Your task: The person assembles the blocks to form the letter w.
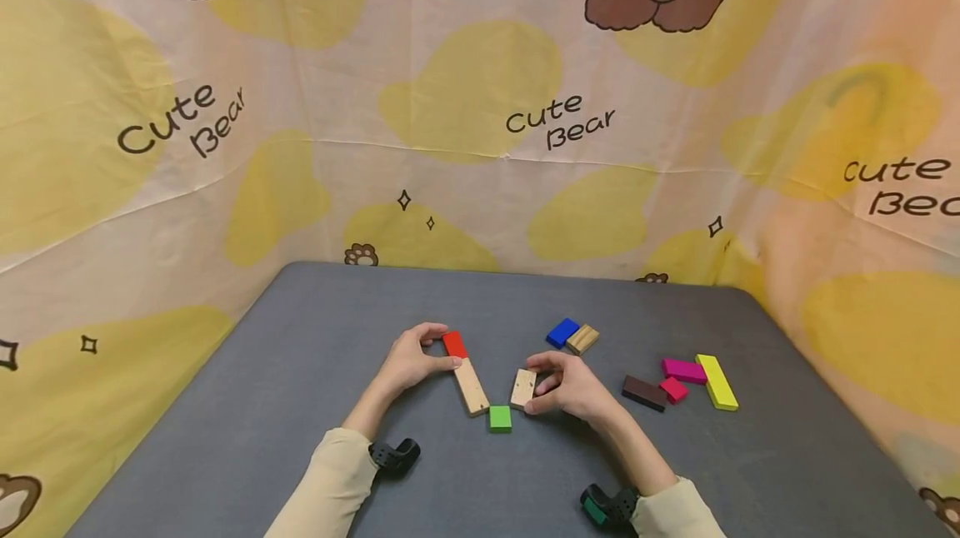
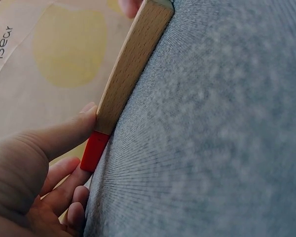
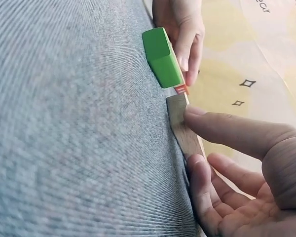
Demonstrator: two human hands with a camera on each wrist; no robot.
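Note:
My left hand (image 1: 412, 361) holds a red block (image 1: 454, 344), its fingers at the block's far end. The thumb presses the side of a long wooden block (image 1: 472, 388) near where it meets the red one, as the left wrist view also shows. Both blocks lie end to end in a slanting line. At the line's near end lies a small green block (image 1: 500, 419). My right hand (image 1: 570, 384) pinches a shorter wooden block (image 1: 523, 389) between thumb and fingers, just behind and to the right of the green block.
Behind the right hand a blue block (image 1: 562, 332) lies against a striped wooden block (image 1: 582, 340). Farther right, a dark brown block (image 1: 644, 394), a small pink block (image 1: 673, 391), a magenta block (image 1: 683, 371) and a yellow block (image 1: 717, 382) form a group on the grey table (image 1: 247, 413).

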